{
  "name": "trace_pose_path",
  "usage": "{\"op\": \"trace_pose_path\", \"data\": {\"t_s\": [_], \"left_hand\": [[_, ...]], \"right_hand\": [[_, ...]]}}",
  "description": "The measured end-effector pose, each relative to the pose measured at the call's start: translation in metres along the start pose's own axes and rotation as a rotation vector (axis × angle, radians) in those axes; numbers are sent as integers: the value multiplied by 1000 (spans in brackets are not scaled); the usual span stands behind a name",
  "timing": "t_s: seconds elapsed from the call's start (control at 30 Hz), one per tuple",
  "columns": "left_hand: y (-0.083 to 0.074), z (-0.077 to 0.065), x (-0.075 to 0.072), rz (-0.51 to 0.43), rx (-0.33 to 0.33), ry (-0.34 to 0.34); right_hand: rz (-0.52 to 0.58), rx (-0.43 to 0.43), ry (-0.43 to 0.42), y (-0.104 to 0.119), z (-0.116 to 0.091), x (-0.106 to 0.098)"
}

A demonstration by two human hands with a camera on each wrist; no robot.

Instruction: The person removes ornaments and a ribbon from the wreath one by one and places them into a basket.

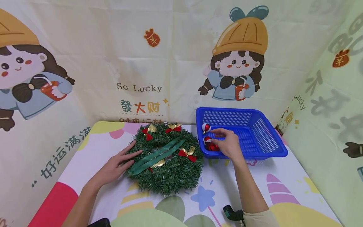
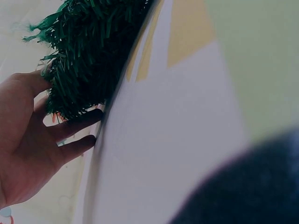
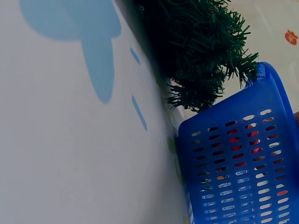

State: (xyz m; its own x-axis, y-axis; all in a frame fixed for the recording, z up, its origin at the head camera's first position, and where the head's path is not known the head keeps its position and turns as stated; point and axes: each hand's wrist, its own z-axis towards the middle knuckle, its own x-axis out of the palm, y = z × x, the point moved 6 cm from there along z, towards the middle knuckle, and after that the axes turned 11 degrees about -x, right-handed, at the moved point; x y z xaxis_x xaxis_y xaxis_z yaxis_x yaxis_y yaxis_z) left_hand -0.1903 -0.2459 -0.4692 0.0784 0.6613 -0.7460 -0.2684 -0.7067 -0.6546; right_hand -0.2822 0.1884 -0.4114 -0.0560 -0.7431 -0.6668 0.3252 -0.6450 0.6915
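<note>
A green wreath point(image 1: 181, 171) lies on the table, with red-and-gold bows point(image 1: 187, 154) around it and a loop of green ribbon point(image 1: 158, 156) laid across its middle. My left hand point(image 1: 114, 167) rests at the wreath's left edge, fingers spread; the left wrist view shows the fingers point(image 2: 77, 123) right beside the needles. Over the left part of a blue plastic basket point(image 1: 241, 155) reaches my right hand point(image 1: 229, 145), its fingers parted. Its fingertips are close to a red-and-white bauble point(image 1: 206, 127). More red baubles point(image 1: 211, 145) sit just below, partly covered by the thumb.
The basket stands to the right of the wreath, near the back wall of printed cloth point(image 1: 181, 63). A dark device point(image 1: 233, 213) shows beside the right forearm at the front. Colourful shapes cover the tablecloth point(image 1: 221, 186).
</note>
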Motion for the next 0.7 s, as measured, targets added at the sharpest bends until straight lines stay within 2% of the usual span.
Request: {"op": "trace_pose_path", "data": {"t_s": [0.37, 0.7], "left_hand": [[4, 1, 2, 1, -6, 5], [3, 1, 2, -8, 8, -1]], "right_hand": [[30, -8, -28, 3, -3, 1], [81, -91, -70, 11, -2, 1]]}}
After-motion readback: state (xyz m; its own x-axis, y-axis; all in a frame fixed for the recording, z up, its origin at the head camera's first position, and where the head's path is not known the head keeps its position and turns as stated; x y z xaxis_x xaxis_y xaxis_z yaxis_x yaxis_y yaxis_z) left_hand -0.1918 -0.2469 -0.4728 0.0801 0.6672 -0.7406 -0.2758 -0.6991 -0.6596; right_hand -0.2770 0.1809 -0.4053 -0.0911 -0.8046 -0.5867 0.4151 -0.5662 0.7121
